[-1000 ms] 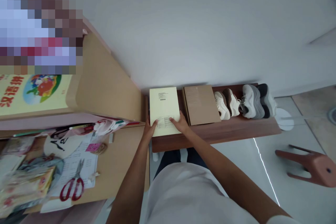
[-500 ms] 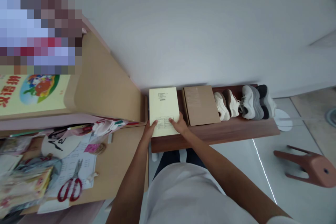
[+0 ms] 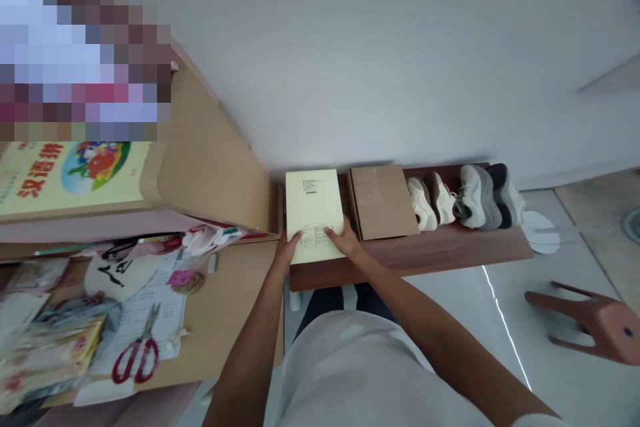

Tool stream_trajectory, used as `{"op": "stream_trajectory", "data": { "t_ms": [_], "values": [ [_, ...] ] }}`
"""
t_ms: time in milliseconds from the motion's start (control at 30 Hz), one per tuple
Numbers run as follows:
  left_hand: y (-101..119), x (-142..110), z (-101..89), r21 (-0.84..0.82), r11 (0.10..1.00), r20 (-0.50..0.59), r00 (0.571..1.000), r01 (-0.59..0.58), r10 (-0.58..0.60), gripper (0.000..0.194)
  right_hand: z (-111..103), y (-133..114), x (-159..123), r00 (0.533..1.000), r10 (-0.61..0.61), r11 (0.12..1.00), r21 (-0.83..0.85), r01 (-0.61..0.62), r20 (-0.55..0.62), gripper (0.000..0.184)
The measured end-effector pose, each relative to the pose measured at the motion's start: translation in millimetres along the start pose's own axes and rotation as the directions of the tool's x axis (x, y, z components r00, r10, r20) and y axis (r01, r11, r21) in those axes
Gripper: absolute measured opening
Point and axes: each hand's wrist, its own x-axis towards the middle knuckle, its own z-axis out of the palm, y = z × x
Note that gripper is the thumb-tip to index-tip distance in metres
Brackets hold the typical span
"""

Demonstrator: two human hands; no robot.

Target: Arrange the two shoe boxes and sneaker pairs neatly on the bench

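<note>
A pale yellow box (image 3: 314,203) with small printed text lies at the left end of a dark wooden bench (image 3: 440,251). My left hand (image 3: 287,248) grips its left side near the front, thumb on top. On the opposite side my right hand (image 3: 346,239) holds it the same way, thumb over the printed panel. The fingers under or behind the box edges are hidden. Just right of it, apart from my right hand, lies a brown cardboard box (image 3: 384,203).
Pairs of sneakers (image 3: 477,197) stand farther right on the bench. A brown stool (image 3: 595,323) is on the floor at right. At left, a desk (image 3: 220,320) bears red-handled scissors (image 3: 137,353), papers and plastic packets. A wall rises behind the bench.
The view has shifted slightly, so the desk items appear a little farther right. Both hands keep their hold on the pale yellow box, which stays in the same place on the bench.
</note>
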Motion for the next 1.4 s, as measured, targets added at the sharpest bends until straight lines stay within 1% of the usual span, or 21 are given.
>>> {"op": "stream_trajectory", "data": {
  "t_ms": [100, 167, 267, 300, 367, 467, 567, 667, 733, 833, 933, 1033, 1133, 1300, 1400],
  "values": [
    [6.1, -5.3, -0.8, 0.009, 1.0, 0.017, 0.999, -0.028, 0.028, 0.063, -2.3, 0.8, -5.1, 0.999, -0.038, 0.999, 0.038, 0.038, -0.01, 0.076],
    [12.2, -7.5, -2.6, 0.015, 0.999, 0.013, 0.999, -0.041, 0.041, 0.061, -4.9, 0.7, -7.0, 0.997, -0.077, 0.991, 0.106, 0.078, -0.013, 0.076],
    [22.5, -11.6, -8.1, 0.033, 0.997, -0.055, 0.996, -0.067, 0.069, 0.058, -11.3, 0.4, -7.3, 0.991, -0.135, 0.957, 0.26, 0.127, 0.013, 0.077],
    [26.1, -13.9, -10.5, 0.037, 0.996, -0.072, 0.994, -0.08, 0.083, 0.057, -13.7, 0.7, -6.9, 0.989, -0.143, 0.944, 0.305, 0.128, 0.027, 0.077],
    [33.5, -20.9, -14.8, 0.033, 0.993, -0.07, 0.991, -0.11, 0.112, 0.056, -18.2, 2.3, -6.0, 0.99, -0.128, 0.927, 0.362, 0.1, 0.056, 0.075],
    [45.9, -36.4, -17.3, -0.016, 0.992, -0.024, 0.992, -0.125, 0.124, 0.06, -21.7, 5.5, -5.4, 0.992, -0.084, 0.915, 0.402, 0.039, 0.095, 0.073],
    [58.6, -53.3, -14.7, -0.104, 0.991, 0.073, 0.993, -0.08, 0.088, 0.065, -20.6, 5.6, -6.2, 0.988, -0.091, 0.893, 0.45, 0.027, 0.122, 0.072],
    [68.5, -66.8, -11.0, -0.203, 0.979, 0.168, 0.985, -0.009, 0.044, 0.066, -17.7, 1.5, -8.2, 0.983, -0.115, 0.903, 0.428, 0.043, 0.143, 0.08],
    [72.7, -73.2, -9.0, -0.246, 0.969, 0.179, 0.983, 0.007, 0.038, 0.071, -15.9, -2.3, -10.2, 0.985, -0.109, 0.931, 0.362, 0.053, 0.135, 0.089],
    [76.4, -80.1, -4.5, -0.266, 0.964, 0.133, 0.99, -0.018, 0.056, 0.081, -13.2, -8.2, -15.7, 0.99, -0.063, 0.975, 0.219, 0.033, 0.13, 0.097],
    [78.5, -84.0, 2.4, -0.251, 0.965, 0.042, 0.996, -0.071, 0.085, 0.085, -9.8, -15.5, -24.5, 0.981, -0.046, 0.988, 0.155, 0.016, 0.191, 0.099],
    [79.6, -84.5, 9.3, -0.178, 0.977, -0.037, 0.993, -0.117, 0.112, 0.08, -7.0, -23.8, -32.4, 0.964, -0.067, 0.981, 0.191, 0.017, 0.259, 0.097],
    [79.7, -82.5, 13.7, -0.111, 0.984, -0.082, 0.988, -0.141, 0.133, 0.073, -5.6, -30.0, -35.7, 0.947, -0.086, 0.97, 0.244, 0.008, 0.309, 0.095],
    [75.0, -76.2, 15.7, -0.022, 0.985, -0.092, 0.982, -0.17, 0.168, 0.07, -1.0, -31.0, -32.9, 0.933, -0.082, 0.966, 0.257, -0.011, 0.349, 0.105],
    [67.2, -71.8, 15.9, -0.008, 0.986, -0.088, 0.982, -0.168, 0.166, 0.071, 3.1, -26.9, -31.3, 0.934, -0.084, 0.965, 0.262, -0.011, 0.346, 0.102]
  ]
}}
